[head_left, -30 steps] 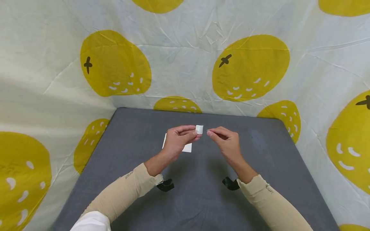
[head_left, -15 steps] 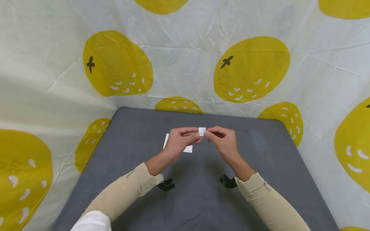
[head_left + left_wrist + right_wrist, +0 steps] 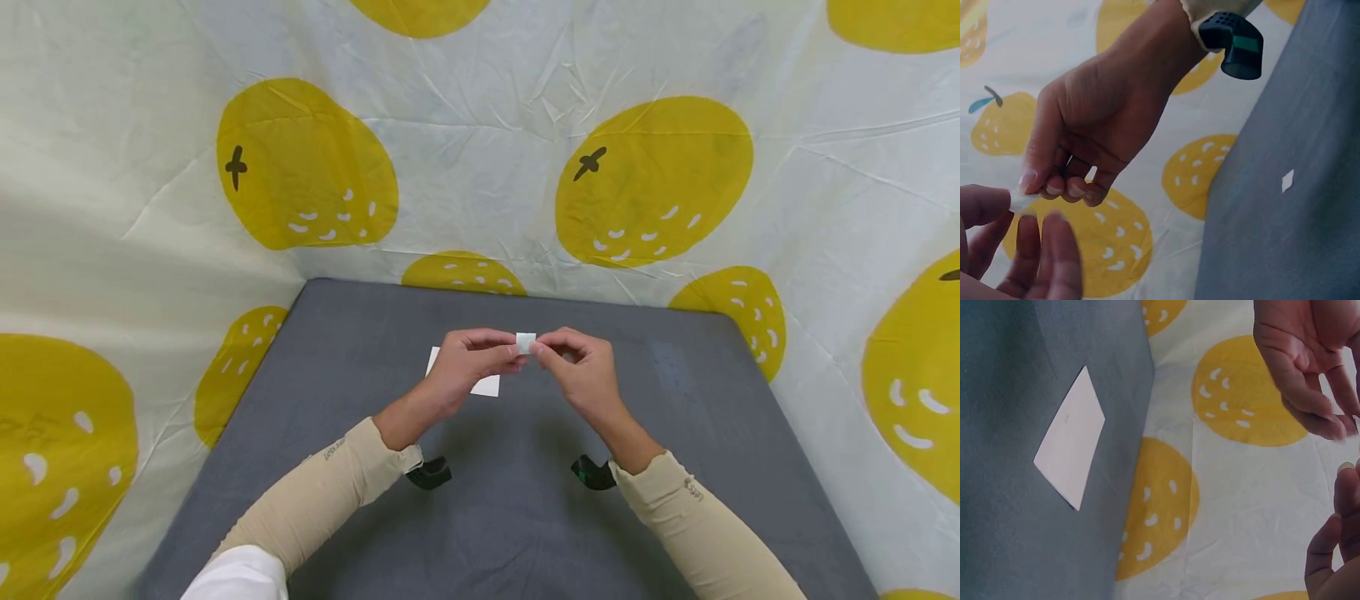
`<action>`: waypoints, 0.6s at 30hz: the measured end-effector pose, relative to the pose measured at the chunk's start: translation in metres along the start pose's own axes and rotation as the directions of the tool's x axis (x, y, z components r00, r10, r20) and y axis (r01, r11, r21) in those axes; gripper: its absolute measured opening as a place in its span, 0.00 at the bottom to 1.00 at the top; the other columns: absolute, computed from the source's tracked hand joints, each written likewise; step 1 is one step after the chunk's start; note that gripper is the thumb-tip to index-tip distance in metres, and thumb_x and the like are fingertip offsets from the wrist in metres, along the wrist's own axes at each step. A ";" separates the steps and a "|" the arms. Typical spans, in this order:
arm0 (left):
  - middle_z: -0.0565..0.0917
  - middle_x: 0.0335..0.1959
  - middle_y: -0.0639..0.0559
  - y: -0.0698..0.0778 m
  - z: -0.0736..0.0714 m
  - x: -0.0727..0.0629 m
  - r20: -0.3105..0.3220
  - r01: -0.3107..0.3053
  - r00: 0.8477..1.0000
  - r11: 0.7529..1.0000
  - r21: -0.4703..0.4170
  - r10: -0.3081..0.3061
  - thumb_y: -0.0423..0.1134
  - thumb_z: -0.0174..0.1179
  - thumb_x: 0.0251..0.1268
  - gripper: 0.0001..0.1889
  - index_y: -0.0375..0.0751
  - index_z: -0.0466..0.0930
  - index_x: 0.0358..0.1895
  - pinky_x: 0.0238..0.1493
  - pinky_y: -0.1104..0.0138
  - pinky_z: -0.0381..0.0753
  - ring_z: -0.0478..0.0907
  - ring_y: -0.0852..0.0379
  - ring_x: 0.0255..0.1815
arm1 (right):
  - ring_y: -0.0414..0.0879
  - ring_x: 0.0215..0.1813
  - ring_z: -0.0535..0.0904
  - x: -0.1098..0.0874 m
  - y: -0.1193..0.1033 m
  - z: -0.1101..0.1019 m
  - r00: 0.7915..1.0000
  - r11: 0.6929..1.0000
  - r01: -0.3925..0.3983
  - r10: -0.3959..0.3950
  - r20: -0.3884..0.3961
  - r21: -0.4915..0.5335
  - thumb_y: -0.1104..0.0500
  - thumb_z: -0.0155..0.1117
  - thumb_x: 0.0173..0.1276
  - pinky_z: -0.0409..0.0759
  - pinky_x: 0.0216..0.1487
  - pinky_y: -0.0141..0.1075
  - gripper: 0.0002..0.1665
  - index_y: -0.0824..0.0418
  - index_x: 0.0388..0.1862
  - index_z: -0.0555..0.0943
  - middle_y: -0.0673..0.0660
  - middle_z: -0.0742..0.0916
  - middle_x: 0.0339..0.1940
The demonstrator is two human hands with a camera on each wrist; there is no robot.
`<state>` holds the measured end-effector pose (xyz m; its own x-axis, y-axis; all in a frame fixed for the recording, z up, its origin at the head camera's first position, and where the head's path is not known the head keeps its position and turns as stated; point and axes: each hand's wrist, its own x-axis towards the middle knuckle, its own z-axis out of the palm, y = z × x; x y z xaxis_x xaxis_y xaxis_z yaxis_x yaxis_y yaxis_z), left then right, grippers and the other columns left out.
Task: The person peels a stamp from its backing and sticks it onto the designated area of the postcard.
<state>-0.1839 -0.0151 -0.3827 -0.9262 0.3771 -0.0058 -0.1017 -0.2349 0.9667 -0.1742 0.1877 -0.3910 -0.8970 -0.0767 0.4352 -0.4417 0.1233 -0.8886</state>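
Between the two hands, a small white square [image 3: 526, 342], thin like paper, is held up over the table in the head view. My left hand [image 3: 467, 371] pinches its left side between thumb and fingers. From the other side, thumb and index finger of my right hand [image 3: 587, 367] pinch its right edge. In the left wrist view the white square [image 3: 1022, 201] is partly covered by the fingertips of both hands. A larger white card [image 3: 1071, 437] lies flat on the table, partly hidden behind the left hand in the head view.
The grey table [image 3: 495, 517] is bounded by a white cloth [image 3: 480, 183] printed with yellow fruit at the back and sides. A small white diamond-shaped piece [image 3: 1288, 181] lies on the table in the left wrist view. Dark curved wrist mounts [image 3: 430, 473] hang below both forearms.
My right hand has moved left and taken hold of the white square's right edge. The square, slightly curled before, now looks flat and sits a little further right.
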 end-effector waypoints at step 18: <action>0.91 0.40 0.56 -0.003 -0.002 -0.004 0.002 -0.099 0.995 0.991 0.088 0.099 0.29 0.63 0.73 0.13 0.22 0.84 0.54 0.59 0.59 0.88 0.90 0.63 0.42 | 0.39 0.36 0.83 -0.007 0.009 0.001 0.986 0.986 0.164 -0.165 0.028 0.034 0.74 0.71 0.66 0.83 0.41 0.27 0.03 0.74 0.38 0.88 0.57 0.88 0.33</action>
<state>-0.1805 -0.0176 -0.3857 -0.9309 0.3539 0.0908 0.0231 -0.1912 0.9813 -0.1719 0.1884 -0.4019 -0.8113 -0.1231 0.5715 -0.5818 0.0750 -0.8099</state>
